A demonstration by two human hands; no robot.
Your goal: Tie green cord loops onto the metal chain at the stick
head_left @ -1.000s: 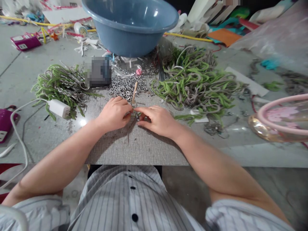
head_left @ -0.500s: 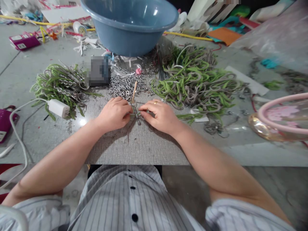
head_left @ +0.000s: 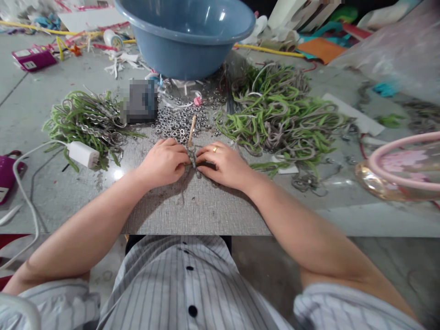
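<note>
My left hand (head_left: 164,161) rests at the middle of the table with its fingers closed in a pinch. Between the hands is a short grey-green cord with small metal nuts (head_left: 194,161) on it, partly hidden by fingers. My right hand (head_left: 225,165), a ring on one finger, closes on the cord from the other side. A thin wooden stick (head_left: 192,130) rises just behind the fingertips. Beyond it spreads a layer of loose metal nuts (head_left: 172,121). Finer detail of the cord is too small to make out.
A blue basin (head_left: 185,57) stands at the back. Green and grey cords (head_left: 282,114) are heaped on the right; a bundle of cords with nuts (head_left: 80,117) lies left. Nearby are a white charger (head_left: 83,154), its cable, and a pink-handled clear bag (head_left: 402,167).
My right hand has shifted slightly left and its fingers have come closer to the left hand, over the cord. My left hand has hardly moved.
</note>
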